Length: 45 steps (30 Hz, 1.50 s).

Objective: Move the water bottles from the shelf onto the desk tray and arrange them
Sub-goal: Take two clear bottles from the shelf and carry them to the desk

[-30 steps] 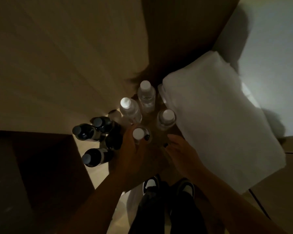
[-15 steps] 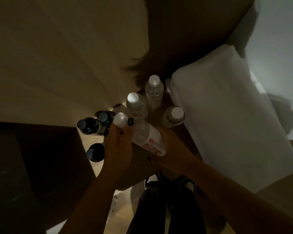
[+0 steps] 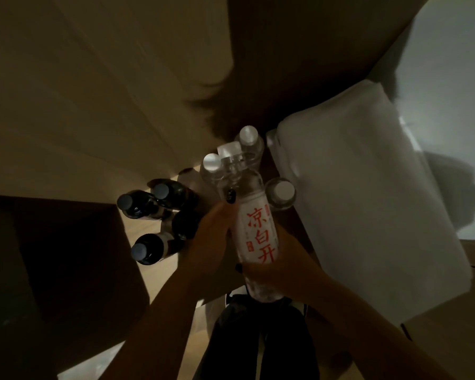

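A clear water bottle (image 3: pixel 254 231) with a white label and red characters is lifted off the dim shelf, its cap pointing away from me. My left hand (image 3: pixel 211 237) wraps its upper body, and my right hand (image 3: pixel 274 270) grips its lower part. Behind it, three more clear bottles stand upright with white caps: one at the back (image 3: pixel 248 139), one to the left (image 3: pixel 211 165), one to the right (image 3: pixel 281 193). Several dark bottles (image 3: pixel 146 204) stand to the left on the shelf board (image 3: pixel 148 272).
A large white wrapped pack (image 3: pixel 368 204) fills the shelf to the right of the bottles. A dark box (image 3: pixel 52 270) sits at lower left. Wooden panels (image 3: pixel 93 91) close in above and left. My legs and shoes show below.
The bottle went from standing under my left hand to being lifted and tilted. It has since been raised higher and turned lengthwise towards me, with both hands on it.
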Motion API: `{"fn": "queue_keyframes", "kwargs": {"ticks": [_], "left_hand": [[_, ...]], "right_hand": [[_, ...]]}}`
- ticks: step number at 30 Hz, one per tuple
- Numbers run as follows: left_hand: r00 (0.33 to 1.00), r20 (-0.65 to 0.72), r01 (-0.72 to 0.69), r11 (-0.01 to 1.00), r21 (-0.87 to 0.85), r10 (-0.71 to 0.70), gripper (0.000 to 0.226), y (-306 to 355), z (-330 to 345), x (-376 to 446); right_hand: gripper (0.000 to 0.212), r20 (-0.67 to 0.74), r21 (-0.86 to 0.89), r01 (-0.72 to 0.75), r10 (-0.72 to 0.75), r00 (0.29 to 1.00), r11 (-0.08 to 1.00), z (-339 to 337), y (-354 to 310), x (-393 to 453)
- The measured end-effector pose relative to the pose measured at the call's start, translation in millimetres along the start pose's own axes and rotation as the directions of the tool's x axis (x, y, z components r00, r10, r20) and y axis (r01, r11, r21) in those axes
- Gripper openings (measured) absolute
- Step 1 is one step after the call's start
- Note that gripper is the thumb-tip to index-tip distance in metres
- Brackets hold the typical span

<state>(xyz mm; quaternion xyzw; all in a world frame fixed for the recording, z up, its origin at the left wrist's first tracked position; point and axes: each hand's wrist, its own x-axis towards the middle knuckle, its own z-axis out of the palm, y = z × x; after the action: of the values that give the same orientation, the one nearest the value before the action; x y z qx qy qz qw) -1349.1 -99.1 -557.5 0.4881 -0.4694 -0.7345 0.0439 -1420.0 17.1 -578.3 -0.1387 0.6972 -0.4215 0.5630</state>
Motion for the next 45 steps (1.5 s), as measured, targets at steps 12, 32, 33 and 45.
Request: {"fn": "queue_keyframes", "kwargs": {"ticks": [12, 32, 33, 45], "left_hand": [[0.986, -0.066, 0.121, 0.921, -0.371, -0.156, 0.058, -7.5, -10.8, 8.3], [0.986, 0.059, 0.159, 0.792, -0.589, -0.154, 0.022, 12.8, -31.9, -45.8], [0.985, 0.093, 0.169, 0.754, -0.635, -0.143, 0.028, 19.5, -31.0, -54.0], [0.986, 0.139, 0.003, 0.838, -0.546, 0.087, 0.061, 92.4, -41.5, -165.5]], "right_hand": [[0.067, -0.596, -0.29, 0.185, -0.328, 0.733, 0.939, -61.8, -32.7, 4.9], [0.044, -0.513, -0.276, 0.222, -0.339, 0.788, 0.935, -45.1, -33.2, 7.4], [0.045, -0.528, -0.217, 0.26, -0.337, 0.779, 0.941, -44.1, -45.3, -7.9], [0.042, -0.456, 0.305, 0.381, -0.217, 0.863, 0.873, -27.1, -166.7, -162.3]]}}
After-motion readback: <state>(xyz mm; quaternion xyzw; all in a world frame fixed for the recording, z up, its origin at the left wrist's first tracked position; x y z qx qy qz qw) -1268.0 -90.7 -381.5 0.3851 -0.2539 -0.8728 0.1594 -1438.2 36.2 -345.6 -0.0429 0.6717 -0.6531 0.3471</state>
